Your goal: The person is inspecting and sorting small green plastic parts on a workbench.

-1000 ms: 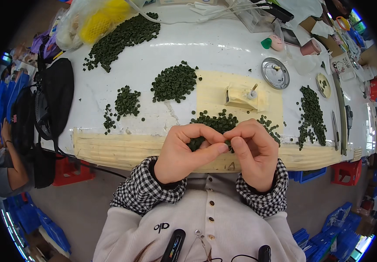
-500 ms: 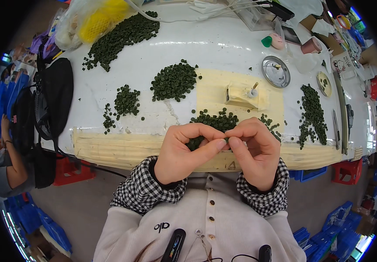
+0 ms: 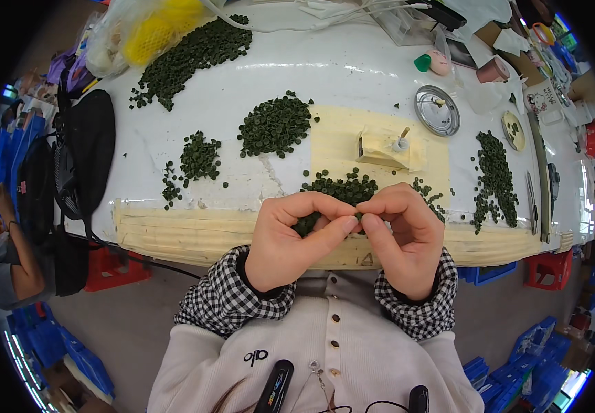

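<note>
My left hand (image 3: 294, 234) and my right hand (image 3: 404, 237) meet above the table's near edge, thumbs and fingertips pinched together. Between them they hold one small dark green piece (image 3: 359, 216), mostly covered by the fingertips. It looks like the small round green pieces in the pile (image 3: 338, 186) just beyond my hands, which the fingers partly hide. A few more such pieces (image 3: 429, 196) lie scattered past my right hand. Farther off stands a tape-covered block (image 3: 380, 150) with a short upright peg, on a yellowish sheet (image 3: 332, 127).
More green piles lie at centre (image 3: 277, 127), left (image 3: 199, 157), far left (image 3: 194, 58) and right (image 3: 495, 179). A round metal lid (image 3: 437, 110), tweezers (image 3: 532, 203) and a white cable (image 3: 277, 33) are on the table. A black backpack (image 3: 91, 144) sits at the left edge; another person's arm (image 3: 25, 255) shows beyond.
My hands stay pinched together in nearly the same place, with only a slight shift of the fingers. At far left, the other person's hand and forearm have shifted a little.
</note>
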`<state>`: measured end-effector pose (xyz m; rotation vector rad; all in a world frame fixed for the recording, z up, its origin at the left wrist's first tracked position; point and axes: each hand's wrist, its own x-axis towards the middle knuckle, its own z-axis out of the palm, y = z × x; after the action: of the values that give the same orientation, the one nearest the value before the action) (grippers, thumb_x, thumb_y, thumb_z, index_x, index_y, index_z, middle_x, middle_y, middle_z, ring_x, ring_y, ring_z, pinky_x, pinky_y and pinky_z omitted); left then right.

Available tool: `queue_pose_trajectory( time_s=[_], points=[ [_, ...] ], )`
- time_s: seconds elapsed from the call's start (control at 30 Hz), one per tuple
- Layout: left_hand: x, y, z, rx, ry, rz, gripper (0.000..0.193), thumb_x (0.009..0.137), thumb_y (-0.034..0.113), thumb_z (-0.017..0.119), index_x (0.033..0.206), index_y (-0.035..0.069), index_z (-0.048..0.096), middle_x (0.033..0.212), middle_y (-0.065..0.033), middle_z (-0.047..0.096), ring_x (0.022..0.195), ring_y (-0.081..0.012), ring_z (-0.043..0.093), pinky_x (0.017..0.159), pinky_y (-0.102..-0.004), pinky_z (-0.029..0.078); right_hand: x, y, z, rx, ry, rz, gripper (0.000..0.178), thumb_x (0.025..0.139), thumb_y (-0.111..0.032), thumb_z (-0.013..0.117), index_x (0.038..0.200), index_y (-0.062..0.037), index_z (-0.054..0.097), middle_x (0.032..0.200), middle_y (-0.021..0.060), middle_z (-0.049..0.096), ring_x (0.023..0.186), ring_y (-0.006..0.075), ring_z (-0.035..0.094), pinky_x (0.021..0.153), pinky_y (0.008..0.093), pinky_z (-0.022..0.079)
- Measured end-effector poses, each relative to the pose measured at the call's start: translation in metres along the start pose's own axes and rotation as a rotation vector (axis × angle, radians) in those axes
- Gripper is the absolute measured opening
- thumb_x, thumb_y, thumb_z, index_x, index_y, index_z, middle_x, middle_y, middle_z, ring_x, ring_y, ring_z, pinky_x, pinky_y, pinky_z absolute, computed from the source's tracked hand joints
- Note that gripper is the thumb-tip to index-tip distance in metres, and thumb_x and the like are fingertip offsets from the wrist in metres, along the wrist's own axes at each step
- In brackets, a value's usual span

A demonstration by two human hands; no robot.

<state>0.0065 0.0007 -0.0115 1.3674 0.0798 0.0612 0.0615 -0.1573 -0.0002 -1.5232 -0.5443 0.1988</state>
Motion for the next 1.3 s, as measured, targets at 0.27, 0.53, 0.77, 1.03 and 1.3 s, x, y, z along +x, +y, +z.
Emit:
queue_pose_trajectory(
  time_s=[0.27, 0.53, 0.77, 1.03, 1.3],
  points=[
    [-0.0019, 0.001, 0.0016, 0.031, 0.014, 0.019, 0.01, 0.08, 0.002, 0.064, 0.089, -0.003, 0.064, 0.073, 0.0044, 0.058, 0.06, -0.0001, 0.04, 0.054, -0.0158, 0.034, 0.0008, 0.0008, -0.0021, -0.047, -0.019, -0.023, 0.012, 0.077, 0.006, 0.058, 0.088, 0.0038, 0.062, 0.082, 0.007, 0.058, 0.073, 0.0112, 0.055, 0.065, 0.022, 0.044],
    [-0.0017, -0.0018, 0.0049, -0.015, 0.035, 0.03, 0.01, 0.083, 0.004, 0.063, 0.091, -0.003, 0.063, 0.075, 0.0044, 0.057, 0.062, -0.0005, 0.04, 0.056, -0.0157, 0.034, -0.0011, 0.0, -0.0021, -0.004, -0.007, 0.024, 0.011, 0.078, 0.005, 0.059, 0.089, 0.0042, 0.062, 0.083, 0.0077, 0.059, 0.075, 0.0115, 0.059, 0.069, 0.0222, 0.047],
    [-0.0016, -0.0006, 0.0029, -0.015, 0.019, 0.026, 0.009, 0.083, 0.005, 0.062, 0.09, -0.002, 0.062, 0.074, 0.0046, 0.057, 0.062, -0.0005, 0.039, 0.056, -0.0157, 0.034, -0.001, -0.0011, -0.0019, 0.054, -0.028, 0.045, 0.011, 0.078, 0.005, 0.06, 0.089, 0.0043, 0.06, 0.084, 0.0078, 0.058, 0.076, 0.0111, 0.059, 0.069, 0.0225, 0.049],
    [-0.001, -0.0011, 0.0023, -0.003, 0.017, 0.054, 0.009, 0.083, 0.003, 0.061, 0.091, -0.002, 0.062, 0.075, 0.0042, 0.058, 0.062, -0.0004, 0.04, 0.056, -0.0155, 0.034, -0.0021, 0.0022, -0.0038, 0.07, -0.032, 0.062, 0.01, 0.078, 0.005, 0.061, 0.088, 0.0037, 0.059, 0.085, 0.0065, 0.057, 0.077, 0.0103, 0.059, 0.07, 0.0219, 0.048],
    [-0.0026, -0.001, 0.0031, -0.015, 0.003, 0.052, 0.011, 0.084, 0.003, 0.06, 0.093, -0.003, 0.061, 0.078, 0.0034, 0.058, 0.064, -0.0002, 0.041, 0.057, -0.0155, 0.035, -0.002, 0.0015, -0.0031, 0.086, -0.033, 0.057, 0.01, 0.077, 0.006, 0.061, 0.087, 0.0038, 0.058, 0.085, 0.0061, 0.057, 0.076, 0.0102, 0.059, 0.07, 0.0219, 0.048]
  ],
)
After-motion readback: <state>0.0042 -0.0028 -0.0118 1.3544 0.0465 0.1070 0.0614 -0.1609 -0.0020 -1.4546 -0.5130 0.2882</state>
